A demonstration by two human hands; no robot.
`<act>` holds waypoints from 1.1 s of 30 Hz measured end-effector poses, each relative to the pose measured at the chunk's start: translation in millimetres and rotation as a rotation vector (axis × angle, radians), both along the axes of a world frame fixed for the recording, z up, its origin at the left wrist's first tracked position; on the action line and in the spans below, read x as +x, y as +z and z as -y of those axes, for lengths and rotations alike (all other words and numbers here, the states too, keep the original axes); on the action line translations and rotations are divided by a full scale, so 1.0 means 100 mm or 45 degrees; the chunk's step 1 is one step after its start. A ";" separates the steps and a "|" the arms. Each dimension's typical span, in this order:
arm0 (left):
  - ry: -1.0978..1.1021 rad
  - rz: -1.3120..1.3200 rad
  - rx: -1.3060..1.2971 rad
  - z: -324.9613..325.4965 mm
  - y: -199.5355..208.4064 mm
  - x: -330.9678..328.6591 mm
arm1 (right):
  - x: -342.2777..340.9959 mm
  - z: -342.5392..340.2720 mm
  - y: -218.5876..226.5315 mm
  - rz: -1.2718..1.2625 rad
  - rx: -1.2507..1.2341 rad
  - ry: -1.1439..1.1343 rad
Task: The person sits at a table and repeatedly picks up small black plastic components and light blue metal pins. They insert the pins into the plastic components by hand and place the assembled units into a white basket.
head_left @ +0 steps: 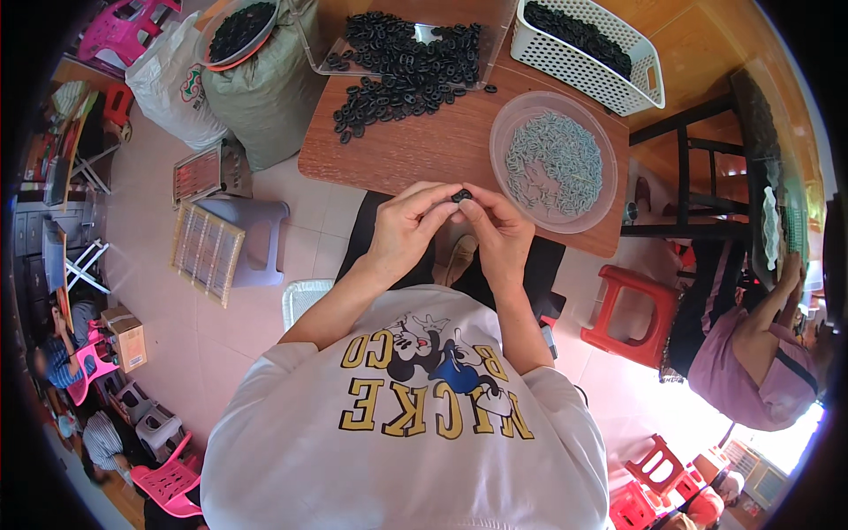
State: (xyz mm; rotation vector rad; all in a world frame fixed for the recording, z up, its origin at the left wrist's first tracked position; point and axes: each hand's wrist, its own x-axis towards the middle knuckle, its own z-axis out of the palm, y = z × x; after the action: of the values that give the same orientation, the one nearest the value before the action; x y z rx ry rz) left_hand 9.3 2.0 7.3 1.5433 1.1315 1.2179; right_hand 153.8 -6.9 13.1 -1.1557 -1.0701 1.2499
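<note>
Just off the near edge of the brown table, a small black oval piece [461, 195] is pinched between the fingertips of both hands. My left hand [402, 228] grips it from the left, thumb and forefinger pressed together. From the other side my right hand [500, 231] grips the same piece. Fingers cover much of it. A loose heap of similar black oval pieces [389, 102] lies on the table beyond, spilling from a clear tipped bin [495, 35]. To the right of the heap, a translucent round bowl [504, 110] holds many small grey-blue screw-like pins [558, 159].
A white perforated basket [649, 84] of black parts stands at the back right. Full sacks [256, 110] stand left of the table [353, 163]. A red stool [609, 331] is at my right, near a person in a purple shirt [751, 380]. A grey-blue stool [265, 238] stands left.
</note>
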 end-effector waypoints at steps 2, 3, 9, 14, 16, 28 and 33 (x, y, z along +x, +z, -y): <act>0.010 0.013 -0.018 0.02 -0.02 0.01 | -0.01 0.01 -0.02 0.018 -0.007 -0.022; 0.009 0.052 -0.064 0.03 -0.02 0.02 | -0.02 0.02 -0.02 0.012 0.010 -0.026; -0.077 0.529 -0.248 -0.02 0.00 0.00 | -0.05 -0.04 0.03 0.030 0.076 -0.027; 0.131 0.562 -0.328 -0.07 -0.01 -0.17 | 0.16 -0.14 0.62 0.523 0.562 -0.228; 0.168 0.546 -0.363 -0.04 -0.07 -0.26 | 0.35 -0.31 0.96 0.502 0.853 -0.476; 0.171 0.488 -0.538 0.21 -0.42 -0.47 | 0.31 -1.23 1.00 1.018 0.608 -0.439; 0.088 0.352 -0.528 0.16 -0.29 -0.48 | -0.47 -1.33 -0.16 1.153 0.681 0.106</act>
State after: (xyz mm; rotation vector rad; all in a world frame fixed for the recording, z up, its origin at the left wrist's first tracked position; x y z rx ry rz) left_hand -39.1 -13.6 -21.9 1.0009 1.1696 1.1154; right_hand 106.7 126.3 -3.2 -1.2599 -1.9813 0.3857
